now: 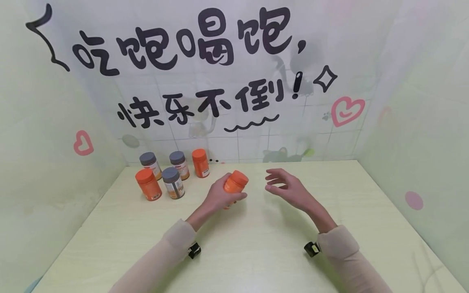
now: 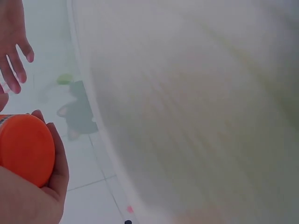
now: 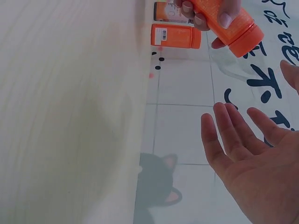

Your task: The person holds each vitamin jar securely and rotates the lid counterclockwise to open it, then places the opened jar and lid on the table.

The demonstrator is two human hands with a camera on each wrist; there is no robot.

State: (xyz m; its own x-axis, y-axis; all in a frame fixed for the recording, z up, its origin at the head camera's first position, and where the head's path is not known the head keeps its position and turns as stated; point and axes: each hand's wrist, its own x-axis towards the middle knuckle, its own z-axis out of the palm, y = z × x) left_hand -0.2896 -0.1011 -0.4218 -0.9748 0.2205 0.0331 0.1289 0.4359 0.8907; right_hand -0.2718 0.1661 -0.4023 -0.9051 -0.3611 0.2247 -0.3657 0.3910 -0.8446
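Orange, matching-capped bottle (image 1: pixel 233 186), tilted within the curled grip of the left hand (image 1: pixel 218 195); right hand (image 1: pixel 291 189) loosely spread nearby.

Bright orange on the held jar (image 1: pixel 237 178), lid and all, and just as orange on two more jars (image 1: pixel 148 186). Grey on the lids (image 1: pixel 170 174) of three other jars (image 1: pixel 175 190), with white and orange on the labels (image 1: pixel 172 188). Pale yellow with soft streaks on the counter (image 1: pixel 249 248). Thin grey lines in squares on the pale back wall (image 1: pixel 253 146), plus big black letters (image 1: pixel 210 93) and a pink heart (image 1: pixel 345 115). Pale pinky beige on both sleeves (image 1: pixel 154 254).
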